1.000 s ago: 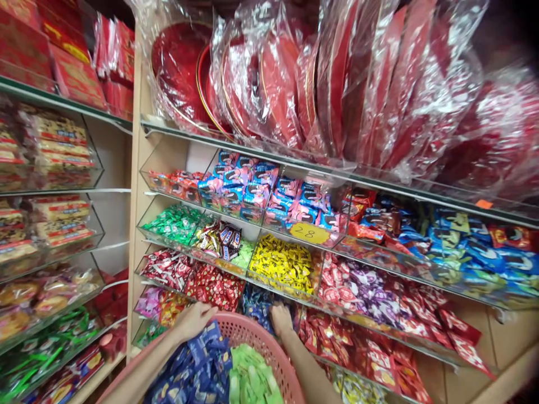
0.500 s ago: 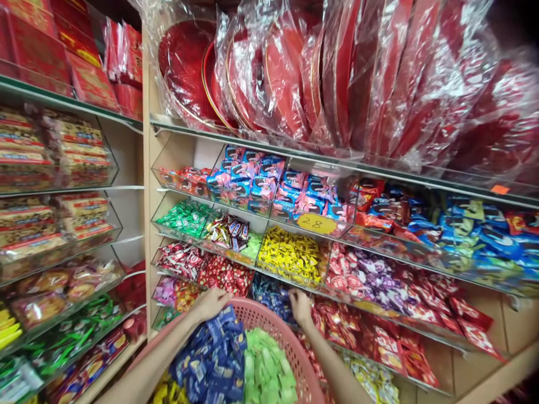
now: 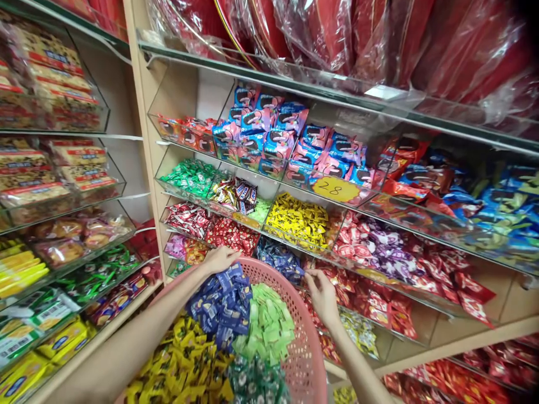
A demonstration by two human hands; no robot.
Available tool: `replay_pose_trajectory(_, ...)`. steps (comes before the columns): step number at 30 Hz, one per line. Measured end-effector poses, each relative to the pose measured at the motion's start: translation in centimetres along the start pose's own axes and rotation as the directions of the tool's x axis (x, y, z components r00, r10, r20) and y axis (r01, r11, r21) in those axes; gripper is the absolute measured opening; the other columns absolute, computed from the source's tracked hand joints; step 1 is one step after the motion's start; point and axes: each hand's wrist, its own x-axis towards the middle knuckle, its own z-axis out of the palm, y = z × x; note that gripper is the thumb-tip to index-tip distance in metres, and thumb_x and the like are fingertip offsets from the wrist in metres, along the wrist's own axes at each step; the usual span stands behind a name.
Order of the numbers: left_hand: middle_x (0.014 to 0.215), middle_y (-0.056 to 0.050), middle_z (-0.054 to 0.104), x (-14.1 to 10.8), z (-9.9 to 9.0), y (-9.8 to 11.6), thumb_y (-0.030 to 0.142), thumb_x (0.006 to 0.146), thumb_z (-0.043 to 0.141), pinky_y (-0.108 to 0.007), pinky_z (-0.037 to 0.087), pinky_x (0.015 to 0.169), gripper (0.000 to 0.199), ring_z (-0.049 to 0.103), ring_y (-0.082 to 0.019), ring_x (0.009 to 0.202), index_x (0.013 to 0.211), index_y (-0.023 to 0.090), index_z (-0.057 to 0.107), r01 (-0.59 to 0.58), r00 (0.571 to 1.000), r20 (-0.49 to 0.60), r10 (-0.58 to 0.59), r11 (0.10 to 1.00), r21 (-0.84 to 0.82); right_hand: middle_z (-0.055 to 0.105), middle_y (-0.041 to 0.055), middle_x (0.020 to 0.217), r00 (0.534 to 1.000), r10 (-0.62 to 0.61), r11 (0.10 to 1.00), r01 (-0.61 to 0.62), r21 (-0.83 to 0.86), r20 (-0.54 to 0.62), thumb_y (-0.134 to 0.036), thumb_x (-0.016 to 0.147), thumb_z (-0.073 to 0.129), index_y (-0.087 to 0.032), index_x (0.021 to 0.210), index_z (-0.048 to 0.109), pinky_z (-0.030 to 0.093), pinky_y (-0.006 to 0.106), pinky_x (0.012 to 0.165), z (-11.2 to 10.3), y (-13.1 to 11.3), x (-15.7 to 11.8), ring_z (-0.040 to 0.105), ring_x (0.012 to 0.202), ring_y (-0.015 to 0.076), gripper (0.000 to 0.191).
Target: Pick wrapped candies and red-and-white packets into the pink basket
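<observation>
A round pink plastic basket (image 3: 304, 314) with a perforated wall sits below the shelves, directly in front of me. In it lie heaps of blue-wrapped candies (image 3: 221, 306), light green packets (image 3: 269, 325), yellow packets (image 3: 181, 362) and dark green ones (image 3: 256, 381). My left hand (image 3: 221, 260) is closed over the basket's far rim, beside the blue heap. My right hand (image 3: 323, 292) has its fingers pinched together at the right end of a bin of dark blue candies (image 3: 278, 259). Whatever sits between its fingertips is too small to make out.
Clear-fronted bins hold yellow candies (image 3: 297, 221), red-wrapped candies (image 3: 233, 233) and purple ones (image 3: 385, 249). A yellow tag (image 3: 336, 188) reads 28. Plastic-wrapped red trays (image 3: 311, 33) stand on the glass shelf above. Packaged snacks (image 3: 80, 163) fill the left shelves.
The view has tilted down, showing more of the basket's yellow and dark green contents. My right hand has drawn back from the dark blue bin. My left hand stays at the rim.
</observation>
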Motion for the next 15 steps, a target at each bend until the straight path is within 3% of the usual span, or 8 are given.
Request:
replay_pose_trajectory(2,0.057,0.002,0.055,0.1,0.2,0.2,0.061,0.076,0.029,-0.019,0.025,0.05,0.052,0.05,-0.011,0.054,0.057,0.02,0.055,-0.001,1.0,0.008,0.001,1.0,0.007,0.061,0.0067,0.08,1.0,-0.005,1.0,0.005,0.022,0.013,-0.041,0.08,0.044,-0.016,0.088,0.054,0.043,0.027,0.065,-0.2,-2.0,-0.5,0.055,0.07,0.0151,0.028)
replay_pose_trajectory(4,0.057,0.002,0.055,0.2,0.3,0.5,0.062,0.076,0.03,-0.019,0.025,0.049,0.052,0.049,-0.01,0.053,0.057,0.02,0.055,0.0,1.0,0.02,-0.001,1.0,0.01,0.061,0.0057,0.077,0.992,-0.006,0.997,-0.004,0.08,0.123,-0.04,0.08,0.044,-0.016,0.085,0.054,0.044,0.026,0.062,0.7,-3.8,-0.7,0.055,0.067,0.0143,0.027)
replay_pose_trajectory(7,0.055,0.002,0.054,0.3,0.4,1.0,0.061,0.075,0.032,-0.019,0.025,0.049,0.051,0.049,-0.01,0.052,0.057,0.02,0.055,0.011,0.999,0.032,-0.011,1.0,0.008,0.058,0.0011,0.064,0.928,0.027,0.986,-0.087,0.146,0.371,-0.037,0.078,0.047,-0.016,0.078,0.054,0.042,0.023,0.051,3.4,-5.3,-0.7,0.053,0.055,0.0122,0.022)
replay_pose_trajectory(9,0.055,0.002,0.055,0.3,0.5,1.3,0.061,0.075,0.032,-0.019,0.025,0.05,0.051,0.048,-0.01,0.052,0.057,0.02,0.056,0.001,1.0,0.03,-0.001,1.0,0.006,0.055,-0.0015,0.056,0.886,0.043,0.987,-0.111,0.12,0.462,-0.033,0.077,0.047,-0.016,0.074,0.054,0.038,0.021,0.046,5.4,-5.5,-0.7,0.049,0.049,0.0109,0.018)
replay_pose_trajectory(12,0.056,0.002,0.055,0.3,0.6,1.5,0.061,0.075,0.031,-0.019,0.025,0.049,0.051,0.048,-0.011,0.053,0.058,0.02,0.057,-0.018,1.0,0.021,0.018,1.0,0.003,0.054,-0.0019,0.057,0.899,-0.018,1.0,0.018,0.004,0.438,-0.024,0.077,0.045,-0.016,0.071,0.054,0.035,0.02,0.048,7.1,-5.4,-0.6,0.047,0.051,0.0103,0.014)
replay_pose_trajectory(15,0.055,0.002,0.055,0.2,0.8,1.3,0.061,0.076,0.03,-0.02,0.025,0.05,0.052,0.049,-0.011,0.053,0.058,0.021,0.057,-0.017,0.999,0.029,0.017,1.0,0.011,0.058,-0.0003,0.066,0.894,-0.123,0.975,0.189,-0.114,0.431,-0.019,0.079,0.042,-0.016,0.073,0.056,0.036,0.021,0.056,7.4,-5.8,-0.6,0.05,0.06,0.0113,0.015)
